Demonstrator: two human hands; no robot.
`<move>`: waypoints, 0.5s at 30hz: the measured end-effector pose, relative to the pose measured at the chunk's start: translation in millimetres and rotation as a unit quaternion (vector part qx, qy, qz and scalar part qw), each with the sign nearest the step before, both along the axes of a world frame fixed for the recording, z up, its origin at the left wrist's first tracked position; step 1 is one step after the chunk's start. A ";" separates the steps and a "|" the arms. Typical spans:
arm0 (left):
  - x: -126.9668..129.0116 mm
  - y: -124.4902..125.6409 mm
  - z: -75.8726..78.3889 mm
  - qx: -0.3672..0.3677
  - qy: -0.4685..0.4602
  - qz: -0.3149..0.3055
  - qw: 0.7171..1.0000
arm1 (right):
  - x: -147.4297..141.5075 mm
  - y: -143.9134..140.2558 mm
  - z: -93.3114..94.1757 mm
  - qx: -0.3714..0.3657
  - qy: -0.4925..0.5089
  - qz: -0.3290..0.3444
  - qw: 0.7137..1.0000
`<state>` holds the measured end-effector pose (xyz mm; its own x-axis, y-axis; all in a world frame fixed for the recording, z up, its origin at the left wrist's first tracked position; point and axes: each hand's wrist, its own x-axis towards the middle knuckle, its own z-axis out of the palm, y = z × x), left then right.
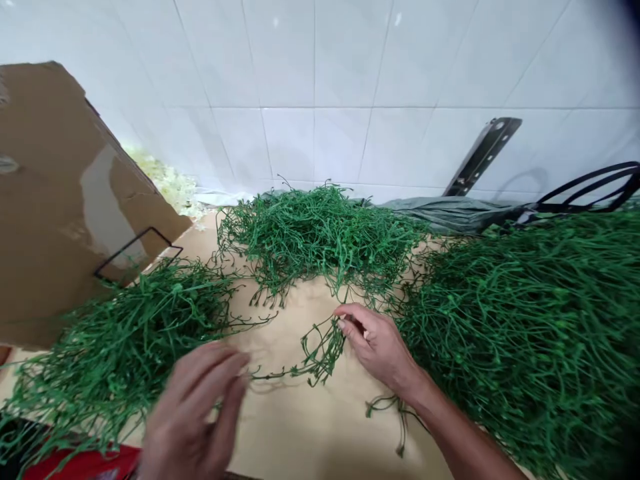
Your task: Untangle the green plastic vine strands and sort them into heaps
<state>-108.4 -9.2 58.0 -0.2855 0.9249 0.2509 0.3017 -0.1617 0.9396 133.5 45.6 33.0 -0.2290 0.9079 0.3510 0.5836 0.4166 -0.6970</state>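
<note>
This is looking like a small workshop for fake-looking greenery (the view isn't settling whether it's in somebody's home, tbh). A big middle pile [325,233] of green stems is sitting on a tan worktop [300,427], with more heaps [530,320] flanking it left and right. Behind that pile a white tiled wall [345,60] is rising, and left of the pile some scuffed cardboard [45,200] is standing.

No legible text, label, brand, number or sign on anything in view.
</note>
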 end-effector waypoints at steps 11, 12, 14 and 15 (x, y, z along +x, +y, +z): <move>40.5 19.3 -87.1 -0.074 0.278 -0.154 0.945 | 48.6 1.8 1.7 0.008 0.232 -0.174 0.957; 36.3 20.8 -87.9 -0.072 0.288 -0.143 0.944 | 51.8 3.4 5.1 0.022 0.237 -0.187 0.953; 32.0 23.5 -85.9 -0.065 0.279 -0.116 0.951 | 53.9 3.3 11.1 0.030 0.237 -0.186 0.953; 32.0 24.3 -83.5 -0.060 0.261 -0.100 0.958 | 52.6 1.1 13.2 0.024 0.231 -0.175 0.957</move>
